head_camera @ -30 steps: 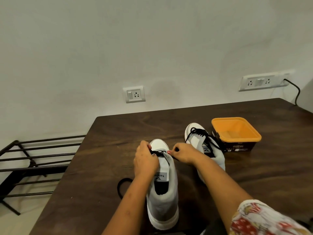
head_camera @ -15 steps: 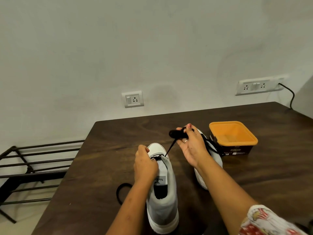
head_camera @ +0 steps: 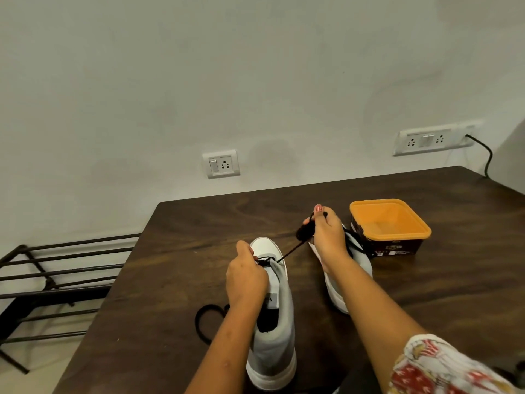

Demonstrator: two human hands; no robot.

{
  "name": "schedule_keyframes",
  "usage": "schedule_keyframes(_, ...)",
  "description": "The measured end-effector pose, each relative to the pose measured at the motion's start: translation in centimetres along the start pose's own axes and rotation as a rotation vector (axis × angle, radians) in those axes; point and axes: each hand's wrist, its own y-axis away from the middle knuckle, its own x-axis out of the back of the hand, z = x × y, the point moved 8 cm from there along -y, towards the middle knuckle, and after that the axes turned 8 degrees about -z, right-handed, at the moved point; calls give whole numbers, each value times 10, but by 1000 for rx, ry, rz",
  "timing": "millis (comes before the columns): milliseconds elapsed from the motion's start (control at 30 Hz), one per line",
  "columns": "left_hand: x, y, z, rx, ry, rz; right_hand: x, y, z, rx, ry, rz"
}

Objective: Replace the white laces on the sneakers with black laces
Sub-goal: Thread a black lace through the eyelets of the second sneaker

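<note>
Left hand [head_camera: 245, 275] has its fingers curled and pinches the black lace [head_camera: 289, 252] at the toe-end eyelets of the near sneaker [head_camera: 274, 351]. The right hand [head_camera: 326, 237] is raised beyond and to the right of it, closed round a bunched length of the same lace, forefinger tip up. A short taut strand runs on a diagonal from the left fingertips up and right into the right fist. The sneaker's long axis points straight away from the person, with the toe just past the left hand and the heel under the left forearm. Left is nearer the eyelets, right nearer the free length, so the pull-through likely goes along that diagonal, away from the shoe. The eyelets are covered by the left fingers, so I can't tell how many rows are threaded. The lace tip is hidden in the right fist. The far sneaker [head_camera: 361, 258] sits behind the right wrist, mostly blocked, with some black lacing showing. A black loop [head_camera: 204, 322] lies on the table [head_camera: 199, 223] left of the left forearm; I can't tell whether it joins the same lace. No white laces in view. An orange tub [head_camera: 389, 223] is just right of the right hand, and a metal rack [head_camera: 56, 268] is well off to the left.
</note>
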Motion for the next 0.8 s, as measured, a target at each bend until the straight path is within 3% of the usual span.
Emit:
schedule_keyframes(200, -8, -6, 4, -54, -84, -101, 5, 1, -7, 139, 575, -48)
schedule_keyframes(433, -24, -1, 6, 7, -162, -278, 4, 3, -23, 172, 579, 14)
schedule_keyframes(533, -23, -14, -11, 97, -55, -307, 4, 2, -20, 163, 607, 0)
schedule_keyframes(800, -28, -22, -23, 137, -102, -338, -21, -1, -12, 286, 832, -295)
